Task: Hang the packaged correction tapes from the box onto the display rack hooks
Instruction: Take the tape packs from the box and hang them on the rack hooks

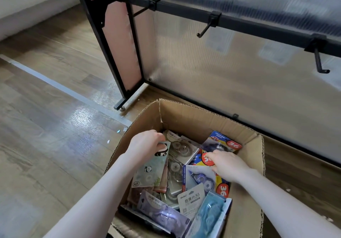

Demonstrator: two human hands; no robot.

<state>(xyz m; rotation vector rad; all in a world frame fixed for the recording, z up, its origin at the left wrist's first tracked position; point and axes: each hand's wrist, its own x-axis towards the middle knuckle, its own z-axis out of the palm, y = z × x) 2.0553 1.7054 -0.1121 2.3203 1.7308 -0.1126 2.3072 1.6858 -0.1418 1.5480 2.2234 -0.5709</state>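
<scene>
An open cardboard box (pixel 191 117) stands on the floor, filled with several packaged correction tapes. My left hand (pixel 146 145) grips the top of a pale green panda-print pack (pixel 152 169) at the box's left side. My right hand (pixel 226 164) reaches into the right side, its fingers on a blue, red and yellow pack marked 36 (pixel 198 159); whether it grips that pack is unclear. Behind the box rises the black display rack (pixel 239 23), whose bar carries three bare hooks, among them one in the middle (pixel 203 30) and one at right (pixel 320 62).
The rack has a translucent ribbed back panel (pixel 221 71) and a pink side panel (pixel 121 44) with a black foot on the wooden floor (pixel 46 108). A grey tape strip runs across the floor at left. Small paper scraps lie near the box.
</scene>
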